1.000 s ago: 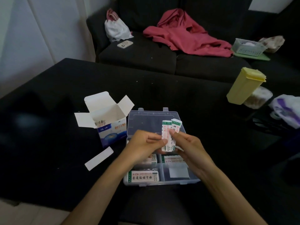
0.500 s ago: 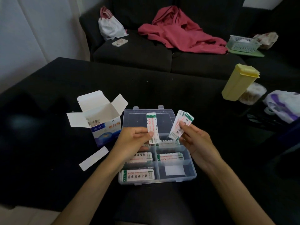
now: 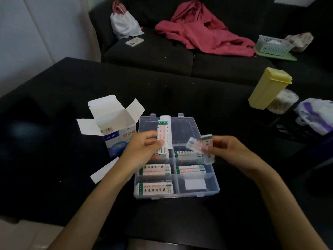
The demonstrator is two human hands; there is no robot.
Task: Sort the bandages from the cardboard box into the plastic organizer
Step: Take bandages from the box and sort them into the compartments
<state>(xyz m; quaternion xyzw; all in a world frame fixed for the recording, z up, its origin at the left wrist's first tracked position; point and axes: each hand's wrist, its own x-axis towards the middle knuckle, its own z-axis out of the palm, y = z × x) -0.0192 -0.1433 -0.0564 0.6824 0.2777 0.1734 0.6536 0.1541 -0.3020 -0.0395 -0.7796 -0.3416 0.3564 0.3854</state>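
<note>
**Bandages going into the organizer, one compartment still unfilled**

Near the front edge of the black tabletop [image 3: 189, 94] sits the clear plastic compartmented organizer [image 3: 215, 187], its lid open and lying flat behind it. The near-left compartment holds a white, green-ended stack of wrapped bandages [image 3: 154, 188]; the near-right one holds only a white label or slip (which of the two I cannot tell). The next row back has bandages in both its compartments, and the row behind that shows some on the right, while its left side is partly hidden by the left hand.

Above the organizer's middle, the left hand [image 3: 144, 147] pinches one long bandage strip [image 3: 163, 134] upright between thumb and fingers. The right hand [image 3: 227, 150] grips a few blurred loose bandages [image 3: 201, 147] over the organizer's right side, fingers curled round them.

Left of the organizer, just beside it, stands the white and blue cardboard box [image 3: 115, 130], flaps open; striped ends of more bandages show inside. A white paper strip [image 3: 104, 170] lies on the tabletop in front of it.

At the far-right corner stands a yellow lidded plastic container [image 3: 268, 87].

Judged from this, sorting is well past halfway: most compartments are filled, but both handfuls and the box's remainder are left to place.
</note>
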